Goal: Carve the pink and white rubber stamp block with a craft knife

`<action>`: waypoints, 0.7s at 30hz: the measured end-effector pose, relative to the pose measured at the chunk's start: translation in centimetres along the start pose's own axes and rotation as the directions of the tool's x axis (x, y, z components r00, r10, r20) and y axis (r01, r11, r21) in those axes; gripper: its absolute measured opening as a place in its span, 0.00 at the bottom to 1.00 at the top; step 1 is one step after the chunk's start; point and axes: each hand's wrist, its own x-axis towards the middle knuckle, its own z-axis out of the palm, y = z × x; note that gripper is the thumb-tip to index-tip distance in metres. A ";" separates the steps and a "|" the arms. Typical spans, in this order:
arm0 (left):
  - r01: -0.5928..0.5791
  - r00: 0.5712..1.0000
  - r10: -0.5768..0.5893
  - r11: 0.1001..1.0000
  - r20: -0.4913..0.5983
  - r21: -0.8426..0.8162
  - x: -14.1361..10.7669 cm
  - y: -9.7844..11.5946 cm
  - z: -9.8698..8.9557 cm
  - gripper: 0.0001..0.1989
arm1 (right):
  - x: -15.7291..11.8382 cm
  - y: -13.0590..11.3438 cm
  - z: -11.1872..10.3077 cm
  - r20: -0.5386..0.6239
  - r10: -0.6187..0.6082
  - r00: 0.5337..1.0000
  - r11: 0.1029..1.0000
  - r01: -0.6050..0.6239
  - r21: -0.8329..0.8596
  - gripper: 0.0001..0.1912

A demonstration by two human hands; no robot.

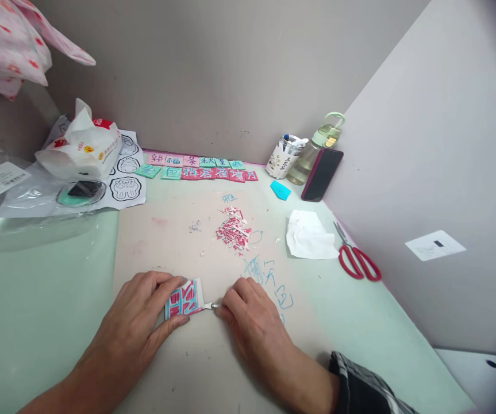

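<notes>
My left hand (138,313) presses down on a small square block (184,299) with a red-and-blue carved face, thumb and fingers around its left side. My right hand (248,313) is closed on a thin carving tool whose metal tip (210,306) touches the block's right edge. Most of the tool is hidden inside my fist. Both hands rest on a beige mat (179,241) near the table's front.
A pile of red and white shavings (233,230) lies beyond the hands. Rows of pink and green carved tiles (200,168) line the back wall. At right: crumpled tissue (310,236), red scissors (357,260), phone (322,174), bottle (316,149), cup (285,156). At left: a tissue pack (81,146).
</notes>
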 end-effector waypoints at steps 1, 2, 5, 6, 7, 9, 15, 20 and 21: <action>0.003 1.000 -0.003 1.000 -0.001 -0.005 0.0 0.0 0.0 0.17 | 0.0 0.0 0.0 -0.004 -0.001 1.000 1.000 0.001 -0.004 0.09; 0.006 1.000 -0.006 1.000 0.000 -0.012 0.0 0.1 0.0 0.16 | 0.1 0.0 0.0 -0.004 -0.001 1.000 1.000 0.001 -0.005 0.09; 0.026 1.000 -0.026 0.999 0.002 -0.029 0.1 0.1 0.0 0.16 | 0.2 0.0 0.1 -0.011 -0.001 1.000 1.000 0.000 -0.009 0.09; 0.031 1.000 -0.031 0.999 0.005 -0.032 0.1 0.2 0.0 0.16 | 0.2 0.0 0.1 -0.015 -0.002 1.000 1.000 0.002 -0.011 0.09; 0.035 0.999 -0.035 0.999 0.010 -0.034 0.1 0.2 0.0 0.16 | 0.2 0.0 0.1 -0.016 -0.005 1.000 1.000 0.005 -0.012 0.09; 0.038 0.999 -0.038 0.999 0.012 -0.037 0.1 0.2 0.1 0.16 | 0.2 0.0 0.1 -0.016 -0.009 1.000 1.000 0.008 -0.014 0.09; 0.049 0.999 -0.049 0.998 0.010 -0.045 -0.1 0.1 0.1 0.16 | 0.4 0.2 0.0 -0.010 -0.021 1.000 1.000 0.021 0.013 0.10; 0.059 0.998 -0.058 0.997 0.020 -0.049 -0.1 0.1 0.1 0.16 | 0.3 1.0 -0.6 0.034 -0.140 0.990 0.983 0.134 0.128 0.11; 0.057 0.998 -0.056 0.997 0.017 -0.048 -0.1 0.1 0.1 0.16 | 0.3 1.0 -0.8 0.046 -0.149 0.988 0.980 0.141 0.137 0.11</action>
